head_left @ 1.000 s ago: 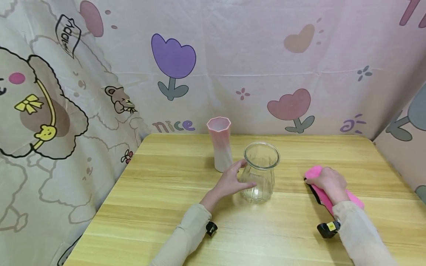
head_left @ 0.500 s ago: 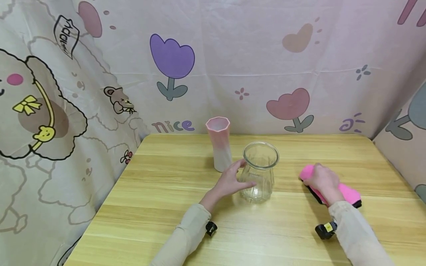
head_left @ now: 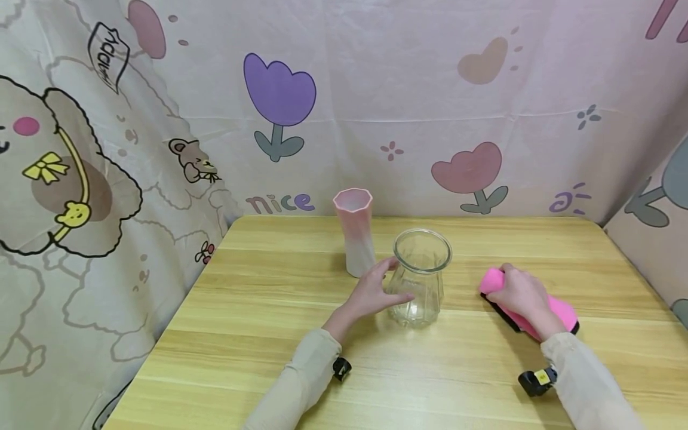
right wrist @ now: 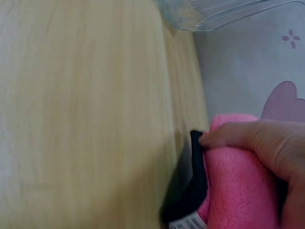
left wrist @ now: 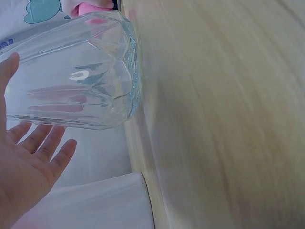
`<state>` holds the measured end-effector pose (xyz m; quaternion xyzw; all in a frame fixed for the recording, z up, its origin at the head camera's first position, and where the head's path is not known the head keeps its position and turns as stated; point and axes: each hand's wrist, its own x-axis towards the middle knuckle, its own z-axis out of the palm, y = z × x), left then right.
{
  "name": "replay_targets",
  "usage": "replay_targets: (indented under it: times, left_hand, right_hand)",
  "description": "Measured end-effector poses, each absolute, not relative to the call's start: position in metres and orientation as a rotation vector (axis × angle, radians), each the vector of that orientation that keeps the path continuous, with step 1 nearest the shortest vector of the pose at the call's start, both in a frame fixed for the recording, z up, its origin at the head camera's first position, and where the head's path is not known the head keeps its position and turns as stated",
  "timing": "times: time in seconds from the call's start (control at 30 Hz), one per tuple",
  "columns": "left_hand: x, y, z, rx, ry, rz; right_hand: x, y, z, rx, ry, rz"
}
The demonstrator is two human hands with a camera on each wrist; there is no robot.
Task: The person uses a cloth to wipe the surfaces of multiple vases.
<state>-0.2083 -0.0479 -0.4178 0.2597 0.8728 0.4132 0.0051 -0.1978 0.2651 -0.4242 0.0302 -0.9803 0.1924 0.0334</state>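
A clear ribbed glass vase (head_left: 424, 292) with a wide round rim stands upright on the wooden table (head_left: 242, 334). My left hand (head_left: 369, 292) is at its left side, thumb in front and the other fingers behind, all fairly straight and spread. In the left wrist view, the fingers (left wrist: 59, 157) reach along the glass wall. Farther right, my right hand (head_left: 520, 292) grips a folded pink plush cloth (head_left: 561, 309) with black edging. The right wrist view shows the thumb (right wrist: 228, 135) pressing over the fold, and a white label at the cloth's lower edge.
A pink-to-white vase (head_left: 355, 239) with a scalloped rim stands just behind and left of the glass one, close to my left fingers. A printed curtain (head_left: 365, 83) hangs along the table's back edge and both sides.
My right hand has shifted a little left with the pink cloth, nearer the glass vase. The left hand and both vases have stayed in place.
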Motion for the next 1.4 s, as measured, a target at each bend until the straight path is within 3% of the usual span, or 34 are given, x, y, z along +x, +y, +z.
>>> replay_targets:
  times: [0.97,1.4]
  left_hand:
    - [-0.208,-0.049,-0.417,0.823,2.721,1.314]
    - [-0.208,-0.048,-0.416,0.802,2.722,1.286]
  right_hand:
    - [-0.170,0.212,-0.378,0.352,-2.573,1.546]
    - [-0.166,0.184,-0.390,0.378,-2.392,1.627]
